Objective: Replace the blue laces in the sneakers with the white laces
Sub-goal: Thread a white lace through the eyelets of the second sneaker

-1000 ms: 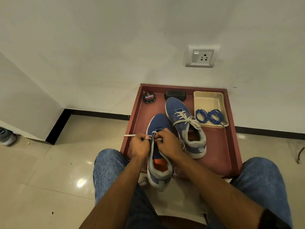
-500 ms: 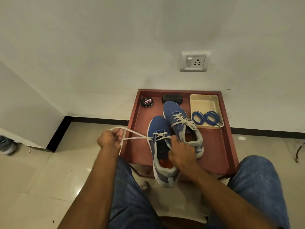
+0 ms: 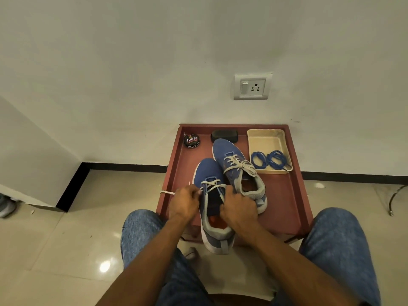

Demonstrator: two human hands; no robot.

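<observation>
Two blue sneakers sit on a low red table [image 3: 284, 202]. The near sneaker [image 3: 208, 173] overhangs the front edge and has a white lace [image 3: 212, 183] crossed through its front eyelets. My left hand [image 3: 184, 200] pinches a white lace end at the shoe's left side, with the loose tail sticking out to the left. My right hand [image 3: 239, 206] grips the near sneaker's right side at the tongue. The far sneaker [image 3: 223, 151] is fully laced in white. Two coiled blue laces [image 3: 270, 160] lie in a cream tray [image 3: 265, 138].
A round shoe polish tin [image 3: 191, 140] and a black brush [image 3: 224, 135] stand at the table's back edge against the white wall. My knees in jeans flank the table. A wall socket [image 3: 252, 86] is above. Tiled floor spreads to the left.
My left hand, which had pulled the white lace far out to the left, has come back to the shoe's left eyelets. My right hand has slid forward along the shoe.
</observation>
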